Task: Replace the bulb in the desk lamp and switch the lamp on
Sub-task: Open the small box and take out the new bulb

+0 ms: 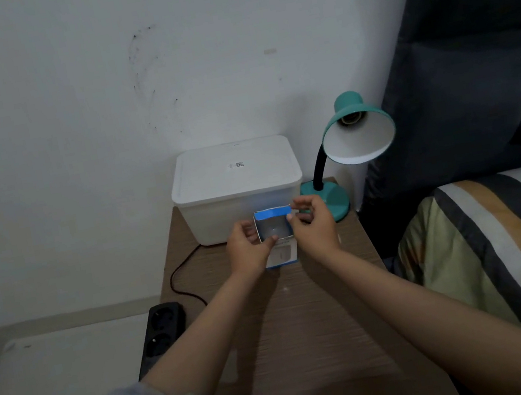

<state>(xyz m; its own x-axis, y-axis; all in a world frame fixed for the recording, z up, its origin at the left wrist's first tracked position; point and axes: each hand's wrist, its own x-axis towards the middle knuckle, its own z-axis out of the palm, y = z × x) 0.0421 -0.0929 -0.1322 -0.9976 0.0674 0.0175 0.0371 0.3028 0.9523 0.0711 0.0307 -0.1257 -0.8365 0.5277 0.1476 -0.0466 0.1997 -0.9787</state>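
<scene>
1. We see both hands raised over the middle of the wooden tabletop, holding a small blue-and-white bulb box between them.
2. Left hand: fingers curled round the box's left side, thumb on its near rim, so it grips the box.
3. Right hand: thumb and fingertips pinch the blue top flap at the box's right corner, flap lifted open.
4. Inside the open box we make out a pale rounded bulb, top only.
5. Teal desk lamp stands at the tabletop's far right corner, base just right of the hands, black neck curved, shade tilted toward us.
6. The shade shows a socket; we cannot tell if anything sits in it.
7. White lidded plastic bin sits at the far edge, left of the lamp, just behind the box.
8. Black cable runs off the tabletop's left edge; black power strip lies just beside that edge, lower down.
9. Striped bedding lies to the right of the tabletop, dark curtain behind it.
</scene>
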